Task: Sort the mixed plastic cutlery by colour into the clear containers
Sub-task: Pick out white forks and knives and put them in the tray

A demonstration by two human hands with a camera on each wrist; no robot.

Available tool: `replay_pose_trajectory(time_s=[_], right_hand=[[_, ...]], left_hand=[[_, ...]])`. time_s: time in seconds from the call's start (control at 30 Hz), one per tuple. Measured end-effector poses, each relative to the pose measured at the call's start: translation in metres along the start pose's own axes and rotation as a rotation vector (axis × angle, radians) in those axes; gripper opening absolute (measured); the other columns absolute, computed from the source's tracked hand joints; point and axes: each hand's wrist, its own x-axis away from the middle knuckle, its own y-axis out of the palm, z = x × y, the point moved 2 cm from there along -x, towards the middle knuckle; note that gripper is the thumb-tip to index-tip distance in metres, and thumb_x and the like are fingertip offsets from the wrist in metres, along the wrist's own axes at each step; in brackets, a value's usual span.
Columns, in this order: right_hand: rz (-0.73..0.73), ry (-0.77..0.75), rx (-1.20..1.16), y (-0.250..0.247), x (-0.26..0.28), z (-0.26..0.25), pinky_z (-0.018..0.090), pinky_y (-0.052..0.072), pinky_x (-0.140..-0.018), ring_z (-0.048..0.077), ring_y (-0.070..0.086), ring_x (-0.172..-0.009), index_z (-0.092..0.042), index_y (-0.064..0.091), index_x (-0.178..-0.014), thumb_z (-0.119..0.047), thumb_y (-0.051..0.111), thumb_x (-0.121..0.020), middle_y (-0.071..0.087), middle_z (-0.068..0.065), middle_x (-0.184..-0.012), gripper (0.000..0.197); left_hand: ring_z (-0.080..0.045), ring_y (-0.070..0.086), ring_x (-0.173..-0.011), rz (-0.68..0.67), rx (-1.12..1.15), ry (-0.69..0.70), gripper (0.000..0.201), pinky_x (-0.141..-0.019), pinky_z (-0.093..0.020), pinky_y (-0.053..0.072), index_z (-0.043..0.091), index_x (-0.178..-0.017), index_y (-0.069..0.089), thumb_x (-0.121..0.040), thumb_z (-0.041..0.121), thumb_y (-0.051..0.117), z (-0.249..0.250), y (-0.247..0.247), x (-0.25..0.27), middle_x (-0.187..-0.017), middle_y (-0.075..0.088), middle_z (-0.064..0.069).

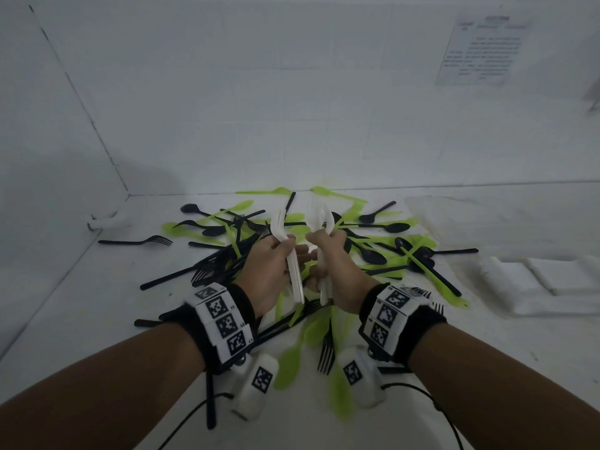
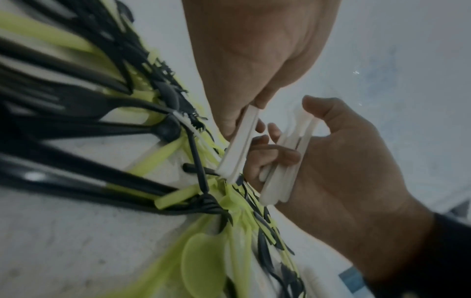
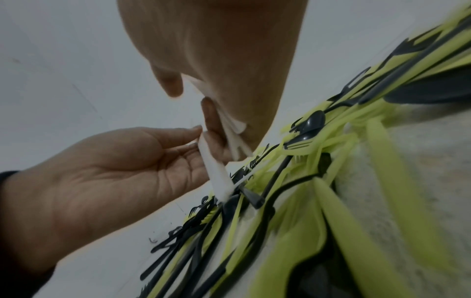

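I see left hand (image 1: 271, 271) gripping white cutlery bundle (image 1: 293, 274), right hand (image 1: 337, 271) clutching white cutlery (image 1: 324, 284), above black-green pile (image 1: 373, 245) on desk (image 1: 81, 287).

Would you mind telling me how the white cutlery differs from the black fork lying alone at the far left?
The white cutlery is bundled and held off the table in both hands; the black fork lies flat on the table, alone and untouched. White stands nearly upright; the fork lies sideways. Both are plastic.
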Motion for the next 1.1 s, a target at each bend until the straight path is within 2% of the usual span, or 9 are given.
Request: replay_pose_trajectory(time_s=[0.13,0.23,0.37,0.53,0.67,0.8,0.87,0.93,1.1], right_hand=[[0.024,0.047,-0.044,-0.006,-0.005,0.001,0.028,0.032,-0.047,0.011,0.037,-0.051,-0.021,0.031,-0.102,-0.039,0.055,-0.087,0.031,0.003,-0.091,0.034],[0.012,0.01,0.047,-0.004,-0.007,0.001,0.029,0.03,-0.048,0.011,0.038,-0.053,-0.017,0.037,-0.106,-0.025,0.043,-0.1,0.038,0.004,-0.088,0.011],[-0.018,-0.064,0.091,0.002,-0.003,0.0,0.026,0.03,-0.046,0.008,0.041,-0.05,-0.016,0.048,-0.111,-0.018,0.046,-0.103,0.05,0.0,-0.079,0.009],[0.091,-0.167,0.129,-0.006,0.0,-0.001,0.022,0.035,-0.05,0.008,0.039,-0.053,-0.016,0.063,-0.116,-0.015,0.048,-0.105,0.051,-0.001,-0.082,0.018],[0.029,-0.251,0.188,0.0,0.006,-0.004,0.015,0.04,-0.055,0.0,0.048,-0.055,-0.019,0.067,-0.103,-0.015,0.047,-0.108,0.059,-0.016,-0.07,0.021],[0.081,-0.407,0.356,0.008,0.0,-0.003,0.036,0.046,-0.072,0.015,0.052,-0.076,0.009,0.057,-0.093,-0.027,0.053,-0.104,0.055,0.015,-0.078,0.038],[0.089,-0.4,0.391,0.01,-0.003,-0.001,0.045,0.052,-0.083,0.022,0.061,-0.089,0.002,0.065,-0.101,-0.034,0.054,-0.101,0.061,0.025,-0.095,0.038],[0.052,-0.376,0.39,0.012,-0.002,0.002,0.042,0.054,-0.083,0.022,0.065,-0.097,-0.015,0.074,-0.105,-0.035,0.054,-0.102,0.064,0.024,-0.105,0.028],[-0.057,-0.309,0.353,0.019,0.001,0.007,0.024,0.052,-0.07,0.011,0.066,-0.084,-0.013,0.075,-0.107,-0.026,0.051,-0.107,0.068,0.019,-0.104,0.027]], left_hand=[[-0.015,0.055,-0.07,0.059,-0.012,0.019,0.015,-0.071,-0.031,0.048,0.005,-0.114,0.058,-0.107,0.016,0.05,-0.002,0.008,-0.001,-0.082,0.055,-0.006],[-0.019,0.053,-0.078,0.049,-0.034,0.019,0.018,-0.07,-0.034,0.045,0.006,-0.12,0.056,-0.106,0.014,0.048,-0.001,0.019,0.002,-0.09,0.055,-0.008],[-0.028,0.057,-0.087,0.039,-0.014,-0.008,0.033,-0.061,-0.038,0.048,0.007,-0.129,0.047,-0.103,0.027,0.05,0.0,0.028,0.004,-0.105,0.06,-0.02],[-0.017,0.048,-0.079,0.146,0.036,-0.032,0.02,-0.075,-0.033,0.042,0.006,-0.119,0.051,-0.105,0.02,0.047,0.003,0.02,0.0,-0.092,0.051,-0.009],[-0.028,0.059,-0.102,0.01,0.063,-0.039,0.033,-0.085,-0.039,0.047,0.005,-0.13,0.064,-0.107,0.017,0.043,0.003,0.021,0.003,-0.119,0.066,-0.023],[-0.023,0.066,-0.118,-0.037,0.054,-0.069,0.032,-0.093,-0.043,0.055,0.018,-0.13,0.066,-0.111,0.022,0.04,0.001,0.021,0.008,-0.125,0.072,-0.007],[-0.023,0.066,-0.119,-0.052,0.053,-0.07,0.032,-0.098,-0.046,0.055,0.019,-0.13,0.065,-0.111,0.021,0.039,0.001,0.017,0.01,-0.125,0.072,-0.005],[-0.023,0.069,-0.115,-0.047,0.046,-0.059,0.03,-0.096,-0.046,0.057,0.019,-0.126,0.066,-0.111,0.018,0.04,0.001,0.012,0.013,-0.121,0.074,-0.006],[-0.027,0.071,-0.107,0.037,0.036,-0.06,0.025,-0.087,-0.045,0.06,0.01,-0.12,0.069,-0.108,0.02,0.049,0.001,-0.003,0.013,-0.116,0.074,-0.015]])
